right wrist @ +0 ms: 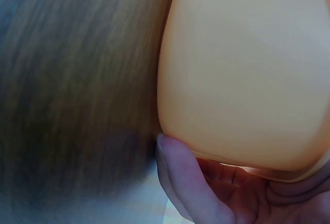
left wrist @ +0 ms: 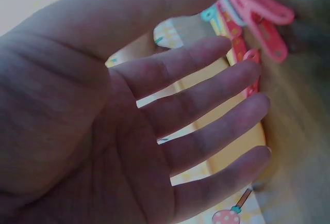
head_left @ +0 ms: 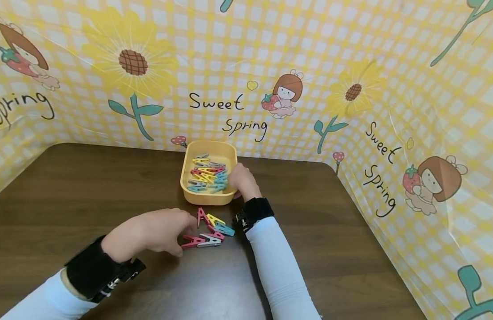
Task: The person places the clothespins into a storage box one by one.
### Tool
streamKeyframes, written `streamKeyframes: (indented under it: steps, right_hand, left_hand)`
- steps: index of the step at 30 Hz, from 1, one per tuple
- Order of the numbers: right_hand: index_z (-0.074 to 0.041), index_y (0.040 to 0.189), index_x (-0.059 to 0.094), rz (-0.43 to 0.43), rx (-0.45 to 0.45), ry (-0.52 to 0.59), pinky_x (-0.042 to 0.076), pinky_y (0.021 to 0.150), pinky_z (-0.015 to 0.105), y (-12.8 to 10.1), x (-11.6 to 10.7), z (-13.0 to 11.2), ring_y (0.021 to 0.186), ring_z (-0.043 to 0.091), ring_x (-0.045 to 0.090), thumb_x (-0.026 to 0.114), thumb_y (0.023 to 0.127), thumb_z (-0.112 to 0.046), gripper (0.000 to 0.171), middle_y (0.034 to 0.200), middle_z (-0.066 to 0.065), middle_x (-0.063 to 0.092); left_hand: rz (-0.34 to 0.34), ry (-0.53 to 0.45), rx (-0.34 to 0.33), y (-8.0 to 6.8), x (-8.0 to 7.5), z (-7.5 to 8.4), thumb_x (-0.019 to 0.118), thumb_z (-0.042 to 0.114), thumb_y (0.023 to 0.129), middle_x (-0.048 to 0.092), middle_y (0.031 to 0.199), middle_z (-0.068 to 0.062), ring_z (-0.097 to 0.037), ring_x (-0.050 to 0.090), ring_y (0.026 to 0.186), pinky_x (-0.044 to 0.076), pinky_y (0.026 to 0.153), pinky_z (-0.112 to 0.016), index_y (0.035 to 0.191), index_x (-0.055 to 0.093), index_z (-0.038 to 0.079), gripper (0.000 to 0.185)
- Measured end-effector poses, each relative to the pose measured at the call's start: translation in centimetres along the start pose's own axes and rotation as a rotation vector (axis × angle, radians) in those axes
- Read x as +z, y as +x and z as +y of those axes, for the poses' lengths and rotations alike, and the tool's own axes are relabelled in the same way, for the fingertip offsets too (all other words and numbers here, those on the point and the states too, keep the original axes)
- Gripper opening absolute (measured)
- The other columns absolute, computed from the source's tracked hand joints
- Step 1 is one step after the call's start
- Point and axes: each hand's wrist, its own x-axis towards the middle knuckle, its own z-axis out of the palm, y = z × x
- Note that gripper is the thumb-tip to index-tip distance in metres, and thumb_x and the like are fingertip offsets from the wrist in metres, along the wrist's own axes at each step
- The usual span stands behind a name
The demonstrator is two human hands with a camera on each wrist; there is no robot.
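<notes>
Head view: black "Sweet Spring" lettering [head_left: 216, 102] above the work

Standing by a dark wood-grain table [head_left: 330, 249]. Checked yellow-and-white cloth [head_left: 222, 49] rises behind it and at the sides. Reads "Sweet Spring" over two lines at the back, next to a printed figure [head_left: 288, 95] hugging a strawberry; the same words again, slanting, on the right side; at far left "Spring", its start near the edge of view.

Yellow tub [head_left: 208, 199] stands near the back of the table, just below the central wording. Heap of pegs inside [head_left: 207, 177]: yellow, blue, pink, grey.

Right hand [head_left: 243, 180] at the tub's right side, fingers curled at its rim, thumb against the outer wall; it grips the tub.

Loose pegs [head_left: 209, 240] lie in a small cluster on the table in front of the tub: pink ones, a yellow, a blue, a grey-white.

Left hand [head_left: 152, 233] just left of that cluster, palm empty, four fingers straight and well spread. Thumb tip close by a pink peg [head_left: 192, 241]; cannot tell whether they touch
</notes>
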Motion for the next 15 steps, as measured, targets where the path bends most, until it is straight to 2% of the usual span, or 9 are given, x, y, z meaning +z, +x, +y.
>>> streamKeyframes:
  steps: [5,13,15]
  right_hand:
    - [-0.004,0.169,0.025,-0.011,-0.005,-0.004,0.068,0.059,0.039,0.0,0.0,0.1,0.069,0.032,0.074,0.047,0.114,-0.014,0.06,0.141,0.028,0.06]
    - [-0.006,0.171,0.022,-0.018,0.024,-0.003,0.068,0.059,0.041,0.8,0.2,-0.1,0.074,0.035,0.076,0.046,0.114,-0.014,0.062,0.146,0.028,0.058]
    - [-0.007,0.17,0.024,-0.019,0.027,-0.006,0.067,0.056,0.041,1.8,0.5,0.2,0.072,0.035,0.075,0.047,0.113,-0.015,0.062,0.143,0.028,0.06]
  left_hand:
    - [-0.011,-0.001,0.001,0.6,0.7,0.2,0.096,0.017,0.08,0.073,0.109,-0.003,-0.019,0.062,0.096,0.061,0.094,-0.048,0.121,0.075,0.012,0.047]
    - [-0.004,0.035,-0.003,1.2,1.6,0.4,0.094,0.014,0.082,0.063,0.09,-0.001,-0.019,0.056,0.084,0.051,0.075,-0.038,0.102,0.072,0.014,0.03]
    - [0.005,0.055,-0.009,1.3,1.7,0.4,0.094,0.015,0.082,0.062,0.087,-0.001,-0.019,0.055,0.083,0.05,0.073,-0.037,0.098,0.071,0.014,0.028]
